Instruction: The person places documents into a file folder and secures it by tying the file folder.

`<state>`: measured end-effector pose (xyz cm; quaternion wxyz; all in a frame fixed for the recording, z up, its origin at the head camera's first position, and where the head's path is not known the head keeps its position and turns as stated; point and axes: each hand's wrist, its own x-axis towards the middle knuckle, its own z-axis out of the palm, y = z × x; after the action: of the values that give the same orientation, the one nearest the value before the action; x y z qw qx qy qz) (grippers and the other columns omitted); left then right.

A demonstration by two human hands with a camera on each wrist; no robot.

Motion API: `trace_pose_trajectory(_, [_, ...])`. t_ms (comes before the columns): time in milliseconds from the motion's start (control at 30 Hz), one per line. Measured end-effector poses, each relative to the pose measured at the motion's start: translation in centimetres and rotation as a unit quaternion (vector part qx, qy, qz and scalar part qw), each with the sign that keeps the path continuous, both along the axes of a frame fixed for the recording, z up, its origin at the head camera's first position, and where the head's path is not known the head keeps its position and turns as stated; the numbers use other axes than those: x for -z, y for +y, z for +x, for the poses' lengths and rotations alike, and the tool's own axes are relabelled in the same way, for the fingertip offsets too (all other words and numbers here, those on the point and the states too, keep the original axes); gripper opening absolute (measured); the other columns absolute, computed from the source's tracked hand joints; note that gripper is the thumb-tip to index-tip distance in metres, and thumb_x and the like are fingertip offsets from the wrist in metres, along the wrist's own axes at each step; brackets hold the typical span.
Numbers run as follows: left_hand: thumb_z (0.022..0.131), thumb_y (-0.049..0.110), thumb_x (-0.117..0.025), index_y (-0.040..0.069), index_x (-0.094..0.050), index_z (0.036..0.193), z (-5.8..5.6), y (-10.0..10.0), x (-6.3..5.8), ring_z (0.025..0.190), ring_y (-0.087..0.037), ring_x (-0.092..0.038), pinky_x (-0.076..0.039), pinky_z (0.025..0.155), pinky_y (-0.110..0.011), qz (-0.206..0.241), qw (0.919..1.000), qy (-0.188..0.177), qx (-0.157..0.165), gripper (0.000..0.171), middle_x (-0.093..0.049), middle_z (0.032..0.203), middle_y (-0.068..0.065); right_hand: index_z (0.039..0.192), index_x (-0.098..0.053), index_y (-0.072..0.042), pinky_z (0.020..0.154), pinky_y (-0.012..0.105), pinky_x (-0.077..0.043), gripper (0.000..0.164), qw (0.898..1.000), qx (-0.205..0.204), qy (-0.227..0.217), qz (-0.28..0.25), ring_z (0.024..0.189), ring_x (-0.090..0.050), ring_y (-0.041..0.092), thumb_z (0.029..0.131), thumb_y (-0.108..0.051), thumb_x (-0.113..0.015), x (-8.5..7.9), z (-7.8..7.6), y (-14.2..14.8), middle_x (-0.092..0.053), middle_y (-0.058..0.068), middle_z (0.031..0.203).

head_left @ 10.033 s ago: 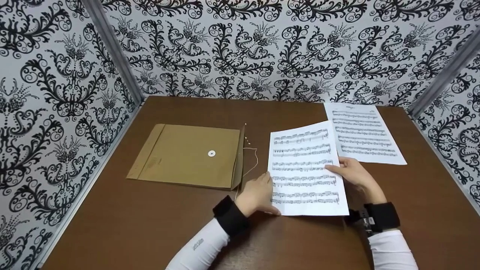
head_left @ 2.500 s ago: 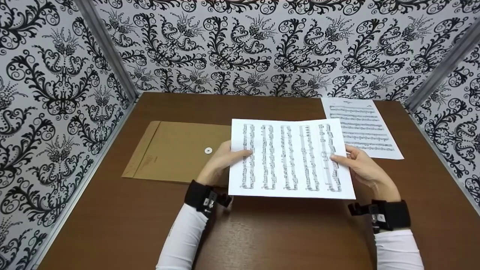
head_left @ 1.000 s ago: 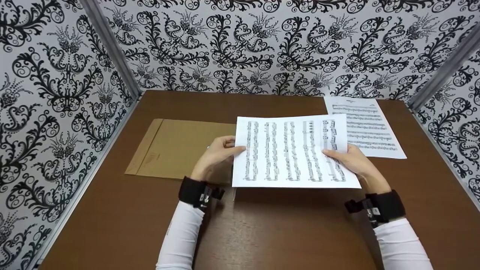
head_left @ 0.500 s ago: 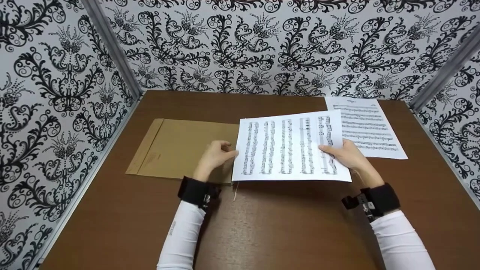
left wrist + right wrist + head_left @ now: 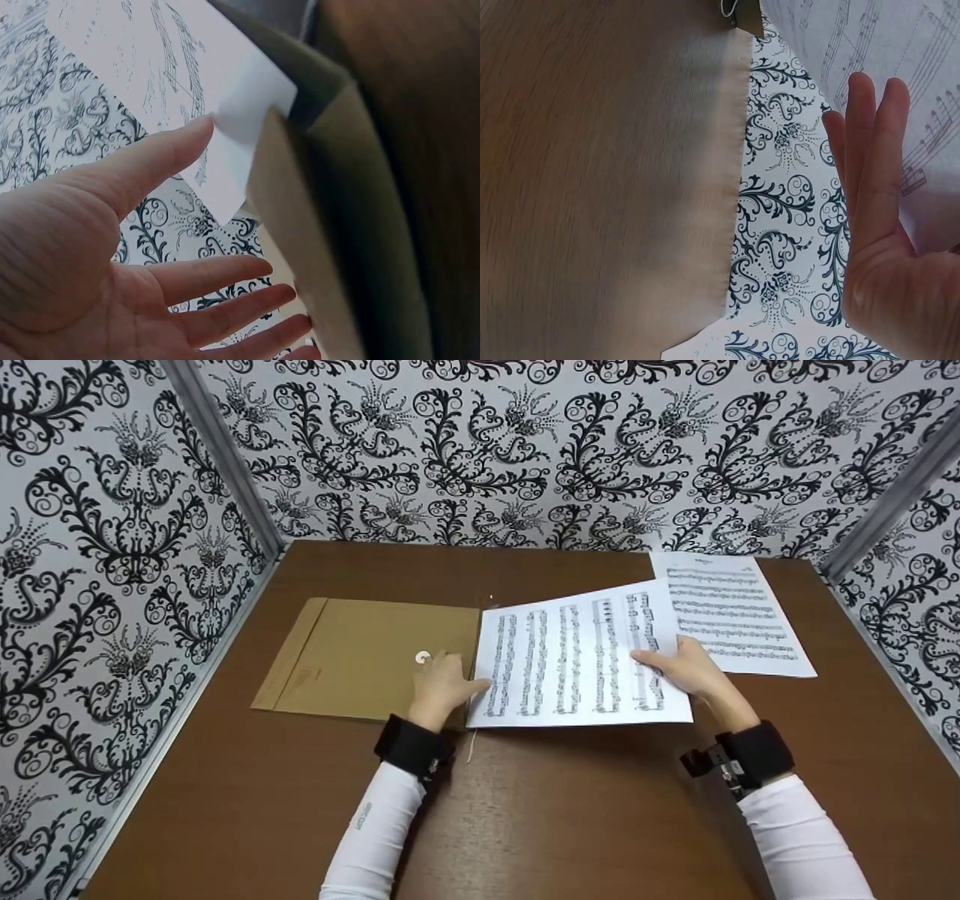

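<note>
A brown cardboard envelope (image 5: pixel 367 660) lies left of centre on the table, with a white button (image 5: pixel 422 658) partly behind my left hand (image 5: pixel 444 684). That hand's fingers touch the envelope near its right-hand mouth, and its thumb reaches onto the sheet music (image 5: pixel 559 664). In the left wrist view the fingers (image 5: pixel 217 281) are stretched out against the gaping envelope wall (image 5: pixel 296 225), the thumb on the paper. My right hand (image 5: pixel 694 667) pinches the raised right side of the sheet music, thumb on top, fingers (image 5: pixel 877 165) underneath. The paper's left edge meets the envelope mouth.
A second sheet of music (image 5: pixel 731 619) lies at the back right of the brown table (image 5: pixel 570 817). A pale string (image 5: pixel 471 746) hangs out by the envelope's lower right corner. Patterned walls (image 5: pixel 517 450) stand behind and at the sides.
The sheet music was upright, then turned sideways, and has come left and down to the envelope mouth. My left hand has let go of its edge and moved onto the envelope.
</note>
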<state>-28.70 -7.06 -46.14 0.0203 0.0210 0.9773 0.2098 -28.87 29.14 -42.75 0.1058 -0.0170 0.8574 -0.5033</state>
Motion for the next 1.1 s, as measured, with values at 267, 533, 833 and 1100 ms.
trace_pose_trajectory(267, [0.08,0.054,-0.08,-0.002,-0.071,0.113,0.1,0.6,0.5,0.127,-0.042,-0.059,-0.056,0.096,-0.056,-0.025,0.9995,-0.012,-0.015,0.066,-0.058,0.143,-0.024,0.134,-0.052,0.012,0.059,0.026,-0.061,0.05,1.0,-0.007,-0.003,-0.004,0.062,-0.071,0.005,0.101,-0.022,-0.065,0.1,0.0,-0.3,-0.071,-0.013,0.077])
trace_pose_trajectory(533, [0.078,0.055,-0.083,-0.004,-0.07,0.115,0.3,0.8,0.7,0.125,-0.041,-0.059,-0.059,0.09,-0.055,-0.054,0.9984,-0.003,-0.017,0.071,-0.058,0.138,-0.025,0.132,-0.054,0.013,0.057,0.023,-0.059,0.048,1.0,-0.018,0.001,0.006,0.059,-0.07,0.004,0.101,-0.022,-0.064,0.4,-0.5,-0.7,-0.069,-0.013,0.073])
trace_pose_trajectory(833, [0.079,0.053,-0.083,-0.004,-0.07,0.114,0.2,0.6,0.7,0.124,-0.04,-0.06,-0.058,0.093,-0.054,-0.049,0.9986,-0.012,-0.013,0.068,-0.059,0.137,-0.023,0.133,-0.056,0.012,0.058,0.023,-0.059,0.049,1.0,-0.014,-0.016,0.01,0.06,-0.07,0.005,0.101,-0.024,-0.064,0.8,-1.1,-1.0,-0.07,-0.012,0.074])
trace_pose_trajectory(1100, [0.08,0.049,-0.083,-0.002,-0.071,0.108,0.1,0.4,0.4,0.117,-0.04,-0.065,-0.058,0.092,-0.054,-0.047,0.9988,-0.01,-0.013,0.059,-0.064,0.133,-0.022,0.137,-0.053,0.011,0.059,0.022,-0.059,0.052,1.0,-0.006,-0.021,0.013,0.061,-0.069,0.003,0.101,-0.025,-0.064,1.4,-1.8,-1.1,-0.069,-0.013,0.075])
